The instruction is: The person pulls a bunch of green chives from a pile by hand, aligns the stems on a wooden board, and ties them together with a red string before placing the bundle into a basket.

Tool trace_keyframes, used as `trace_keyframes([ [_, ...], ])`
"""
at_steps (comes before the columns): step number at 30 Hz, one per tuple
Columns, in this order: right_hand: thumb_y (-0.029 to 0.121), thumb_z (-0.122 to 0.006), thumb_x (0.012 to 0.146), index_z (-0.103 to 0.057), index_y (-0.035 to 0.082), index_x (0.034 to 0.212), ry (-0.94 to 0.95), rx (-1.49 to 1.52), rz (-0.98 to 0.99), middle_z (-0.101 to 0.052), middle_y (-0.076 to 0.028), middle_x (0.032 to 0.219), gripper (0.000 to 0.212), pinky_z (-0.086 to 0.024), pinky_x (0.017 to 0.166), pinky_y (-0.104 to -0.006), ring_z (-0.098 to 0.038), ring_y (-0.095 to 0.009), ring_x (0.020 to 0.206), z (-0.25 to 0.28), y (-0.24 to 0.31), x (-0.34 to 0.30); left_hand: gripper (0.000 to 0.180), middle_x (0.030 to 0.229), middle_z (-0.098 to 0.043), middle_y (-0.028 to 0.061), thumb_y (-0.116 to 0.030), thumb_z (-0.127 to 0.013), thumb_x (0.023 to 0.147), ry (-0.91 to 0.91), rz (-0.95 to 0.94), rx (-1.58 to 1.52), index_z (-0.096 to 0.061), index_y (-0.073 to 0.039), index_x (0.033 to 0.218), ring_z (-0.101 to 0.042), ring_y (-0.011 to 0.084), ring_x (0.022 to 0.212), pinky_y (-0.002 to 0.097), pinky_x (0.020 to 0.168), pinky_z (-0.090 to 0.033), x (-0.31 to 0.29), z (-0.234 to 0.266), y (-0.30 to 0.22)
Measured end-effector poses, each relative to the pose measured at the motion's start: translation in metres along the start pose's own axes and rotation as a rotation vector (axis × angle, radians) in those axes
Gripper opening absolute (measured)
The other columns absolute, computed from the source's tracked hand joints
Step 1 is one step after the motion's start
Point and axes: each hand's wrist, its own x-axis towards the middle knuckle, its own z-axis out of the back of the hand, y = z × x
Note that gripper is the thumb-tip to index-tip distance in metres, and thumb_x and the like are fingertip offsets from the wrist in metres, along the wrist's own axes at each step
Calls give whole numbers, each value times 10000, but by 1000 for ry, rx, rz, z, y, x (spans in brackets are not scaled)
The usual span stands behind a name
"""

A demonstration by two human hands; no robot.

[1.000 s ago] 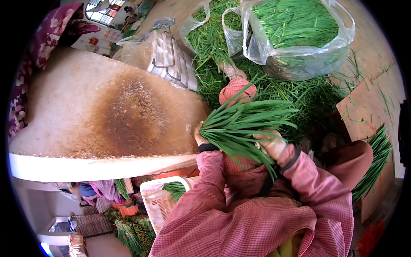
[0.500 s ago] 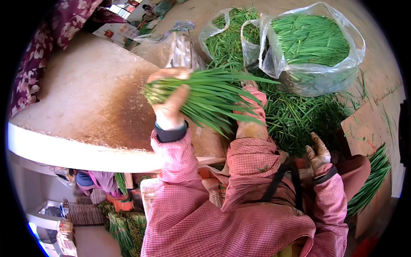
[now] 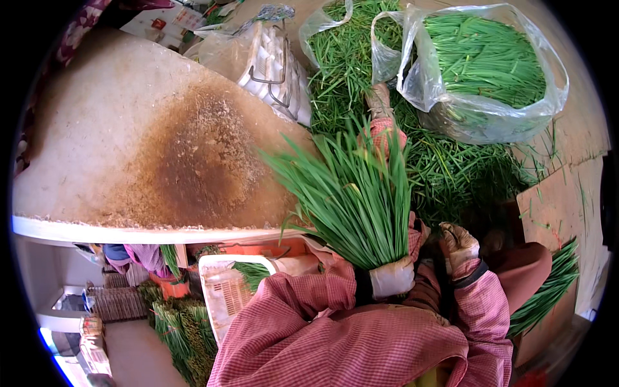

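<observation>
A thick bunch of green chives (image 3: 358, 206) stands fanned out in front of my body, its leaf tips pointing away from me. My left hand (image 3: 392, 278), in a pale glove, is closed round its lower end; the stalk ends are hidden. To its right, my gloved right hand (image 3: 459, 247) has its fingers curled together near my lap. Whether anything is in those fingers I cannot make out. Loose chive leaves (image 3: 445, 174) lie heaped beyond my lap, around my outstretched leg (image 3: 383, 129).
A pale tabletop (image 3: 84, 142) with a brown stain is on the left. A white basket (image 3: 216, 303) stands below it. At the back are a white crate (image 3: 261, 58) and a clear bag (image 3: 474, 119) of chives. More bunched chives (image 3: 548, 290) lie on the right.
My left hand has brought the chives from over the tabletop back toward my lap, turning the leaves away from me. My right hand's spread fingers have curled in.
</observation>
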Motion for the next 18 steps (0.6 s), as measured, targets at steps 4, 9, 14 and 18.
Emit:
trace_keyframes([
  [4, 31, -617, 700, -619, 91, 950, -33, -383, 330, -581, -77, 1016, 257, -440, 813, -322, -544, -265, 929, -6, 43, 31, 141, 685, -541, 36, -227, -490, 673, 16, 5, 58, -563, -109, 650, -522, 204, 761, 321, 821, -392, -1, -7, 1],
  [9, 126, -683, 625, -617, 133, 979, -48, -605, 683, -461, -65, 1215, 360, -380, 918, -388, -413, -310, 1120, -34, 127, 70, 185, 762, -572, 60, -241, -482, 676, 53, -20, 61, -585, -88, 690, -531, 237, 845, 367, 883, -371, -2, -3, 4],
  [14, 221, -744, 527, -274, 177, 1333, 324, -792, 543, -222, -93, 1394, 934, -235, 1015, -444, -219, -346, 1260, -65, 132, 74, 223, 819, -580, 71, -247, -469, 683, -26, 23, 66, -593, -71, 741, -524, 250, 909, 398, 928, -342, -9, -2, 6],
  [18, 136, -736, 501, -239, 100, 1338, 219, -734, 231, -199, -132, 1391, 974, -206, 1039, -420, -211, -371, 1254, -56, 56, 81, 232, 832, -579, 79, -241, -468, 683, -56, 55, -78, -595, -70, 773, -518, 255, 943, 395, 936, -341, -14, -7, 5],
])
